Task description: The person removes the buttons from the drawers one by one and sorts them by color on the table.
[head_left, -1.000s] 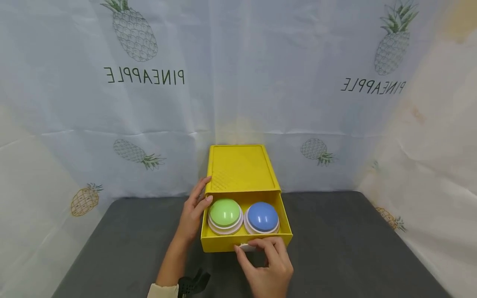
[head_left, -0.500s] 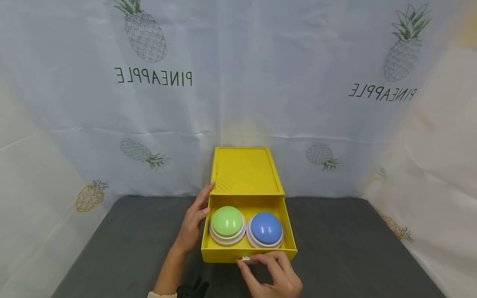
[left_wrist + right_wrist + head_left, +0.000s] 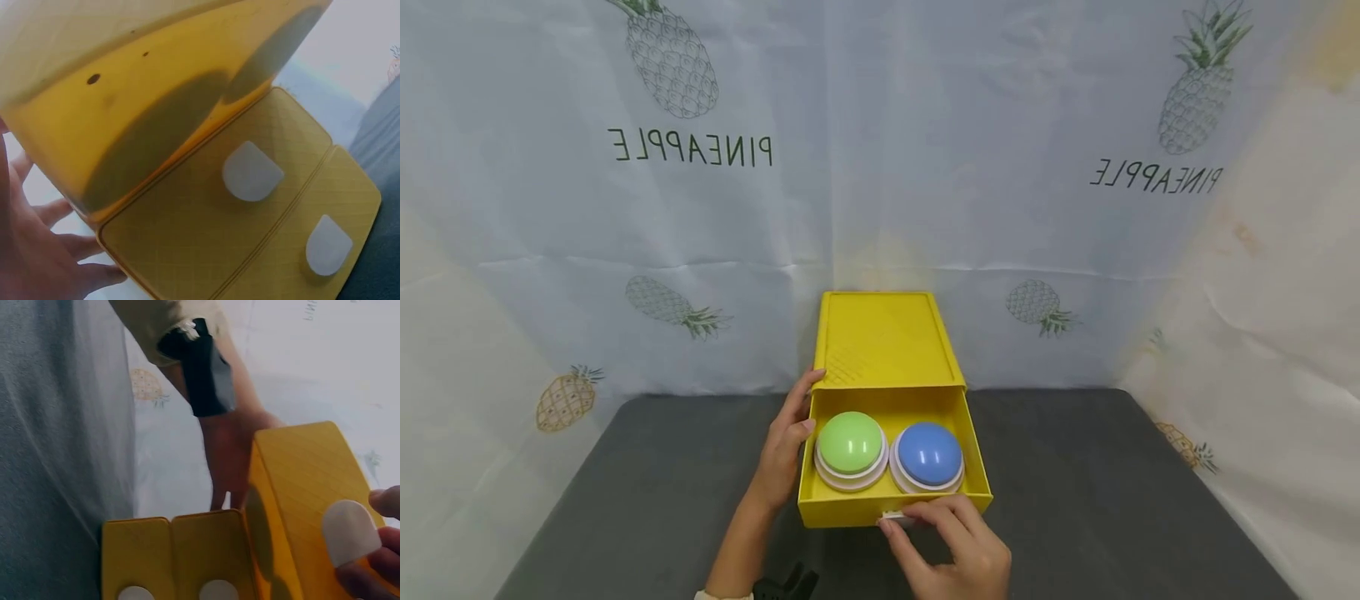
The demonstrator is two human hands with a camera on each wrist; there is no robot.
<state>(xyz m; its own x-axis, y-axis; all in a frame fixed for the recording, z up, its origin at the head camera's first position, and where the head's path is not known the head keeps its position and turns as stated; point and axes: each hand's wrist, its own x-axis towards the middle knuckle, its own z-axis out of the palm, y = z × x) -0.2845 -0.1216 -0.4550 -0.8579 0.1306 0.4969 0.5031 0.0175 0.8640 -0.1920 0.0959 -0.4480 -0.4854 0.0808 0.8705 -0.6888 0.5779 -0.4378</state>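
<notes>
A yellow drawer cabinet (image 3: 887,340) stands against the cloth backdrop, its top drawer (image 3: 838,514) pulled well out. Two dome push buttons sit side by side in that drawer, a green button (image 3: 850,443) on the left and a blue button (image 3: 929,452) on the right, both on white bases. My right hand (image 3: 958,546) pinches the drawer's white handle (image 3: 349,534) between thumb and fingers. Along the cabinet's left side rests my left hand (image 3: 784,450), its fingers fairly straight in the left wrist view (image 3: 47,253).
Below the pulled-out drawer, two more drawers (image 3: 194,231) are closed, each with a white handle (image 3: 252,172). The cabinet stands on a dark grey table (image 3: 647,492). A pale cloth (image 3: 880,167) with pineapple prints hangs behind and at both sides.
The drawer has slid further out towards me, with both buttons in it and my right hand on its handle. My left hand stays at the cabinet's left side.
</notes>
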